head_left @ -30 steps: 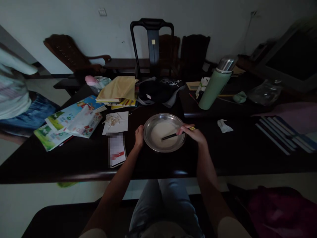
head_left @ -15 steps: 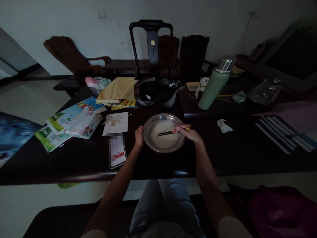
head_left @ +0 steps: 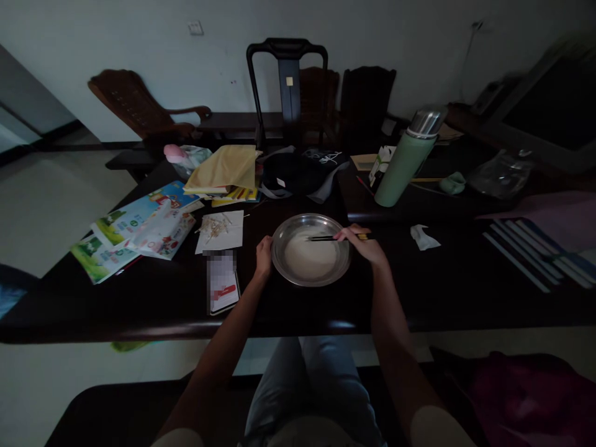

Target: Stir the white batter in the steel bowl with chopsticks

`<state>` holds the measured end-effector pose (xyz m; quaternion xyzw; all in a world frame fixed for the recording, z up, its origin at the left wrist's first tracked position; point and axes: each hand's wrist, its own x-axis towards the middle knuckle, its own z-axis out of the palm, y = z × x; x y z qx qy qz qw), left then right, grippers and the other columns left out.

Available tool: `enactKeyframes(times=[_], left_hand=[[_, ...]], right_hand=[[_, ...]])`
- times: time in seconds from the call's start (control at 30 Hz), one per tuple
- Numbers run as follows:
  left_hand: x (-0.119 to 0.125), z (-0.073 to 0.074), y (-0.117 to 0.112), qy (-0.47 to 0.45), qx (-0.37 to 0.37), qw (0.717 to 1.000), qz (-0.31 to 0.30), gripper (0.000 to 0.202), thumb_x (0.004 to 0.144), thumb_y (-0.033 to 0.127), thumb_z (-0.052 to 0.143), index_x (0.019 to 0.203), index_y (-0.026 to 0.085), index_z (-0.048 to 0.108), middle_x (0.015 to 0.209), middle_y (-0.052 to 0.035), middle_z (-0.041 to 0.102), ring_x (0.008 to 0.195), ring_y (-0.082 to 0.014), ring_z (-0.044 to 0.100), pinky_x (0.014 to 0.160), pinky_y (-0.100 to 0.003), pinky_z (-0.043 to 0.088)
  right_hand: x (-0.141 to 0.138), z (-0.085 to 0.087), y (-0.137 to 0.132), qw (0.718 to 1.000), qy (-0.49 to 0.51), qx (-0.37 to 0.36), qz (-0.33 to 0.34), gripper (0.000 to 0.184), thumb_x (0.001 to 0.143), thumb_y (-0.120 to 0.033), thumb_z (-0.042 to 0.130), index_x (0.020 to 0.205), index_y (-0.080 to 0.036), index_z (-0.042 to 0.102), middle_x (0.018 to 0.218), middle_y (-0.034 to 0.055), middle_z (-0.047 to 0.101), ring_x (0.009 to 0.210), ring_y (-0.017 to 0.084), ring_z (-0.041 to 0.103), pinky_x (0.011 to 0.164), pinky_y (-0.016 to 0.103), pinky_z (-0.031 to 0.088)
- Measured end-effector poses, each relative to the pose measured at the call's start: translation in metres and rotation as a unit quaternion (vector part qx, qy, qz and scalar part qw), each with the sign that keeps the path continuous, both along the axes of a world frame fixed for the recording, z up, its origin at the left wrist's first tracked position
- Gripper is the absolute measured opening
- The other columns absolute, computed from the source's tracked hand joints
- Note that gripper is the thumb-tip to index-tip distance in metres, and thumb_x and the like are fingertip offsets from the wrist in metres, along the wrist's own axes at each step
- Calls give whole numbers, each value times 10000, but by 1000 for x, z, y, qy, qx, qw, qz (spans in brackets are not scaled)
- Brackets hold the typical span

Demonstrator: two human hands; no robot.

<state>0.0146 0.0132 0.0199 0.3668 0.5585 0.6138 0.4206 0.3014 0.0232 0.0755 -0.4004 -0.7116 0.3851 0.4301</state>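
Observation:
A round steel bowl (head_left: 284, 269) stands on the dark table in front of me, with a pale, whitish mixture (head_left: 310, 259) covering its bottom. My left hand (head_left: 264, 254) grips the bowl's left rim. Over the right rim, my right hand (head_left: 365, 242) is closed around a pair of dark chopsticks (head_left: 323, 238) with gold-coloured ends. Their tips reach into the bowl at the far part of the mixture; how deep they dip is hard to make out. Left of the bowl lie a white sheet with several small sticks (head_left: 216, 226) and a phone (head_left: 223, 285) with a blurred screen.
A green thermos (head_left: 404, 167) stands behind the bowl to the right, near a crumpled tissue (head_left: 423, 238). Printed packets (head_left: 161, 230) and a yellow bag (head_left: 223, 169) lie at the left. Slide-bound folders (head_left: 526, 251) are at the right. A dark chair (head_left: 289, 93) stands across the table.
My right hand has shifted slightly right, and the chopstick tips have moved from the bowl's left middle toward its far side. The blue patterned fabric at the left edge has mostly left view.

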Motion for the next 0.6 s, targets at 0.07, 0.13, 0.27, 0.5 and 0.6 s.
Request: enactKeyframes(times=[0.07,0.13,0.27,0.5,0.6], left_hand=[[0,0,0,0,1,1000,1,315,843,266,551,553,205,446,563,49,365,554,-116,340,547,-240,337],[1,1,0,-5,4,1000,1,308,835,270,552,555,205,441,565,49,366,555,-114,337,545,-239,332],[3,3,-1,-15,4,1000,1,298,825,284,548,561,205,435,564,50,363,554,-112,324,538,-238,322],[2,5,-2,-1,-6,1000,8,299,820,285,548,549,201,453,563,46,371,566,-115,331,538,-242,316],[4,4,-2,-17,-3,1000,4,302,822,289,544,551,202,442,561,49,369,557,-112,326,533,-240,312]], right_hand=[[14,0,1,998,14,4,-66,477,885,-654,562,662,-265,722,830,17,791,889,225,707,946,408,499],[31,1,-3,995,47,-20,-89,490,882,-647,575,613,-254,693,767,18,776,822,223,719,949,411,504],[29,4,-12,996,50,-72,13,511,887,-654,559,606,-249,695,732,24,766,768,224,721,881,395,538],[5,2,-2,1000,3,-19,-14,486,862,-685,566,688,-267,740,863,21,797,918,229,706,917,394,516],[33,4,-6,995,40,-26,-86,485,873,-654,582,611,-264,701,754,14,770,823,220,707,921,400,508]])
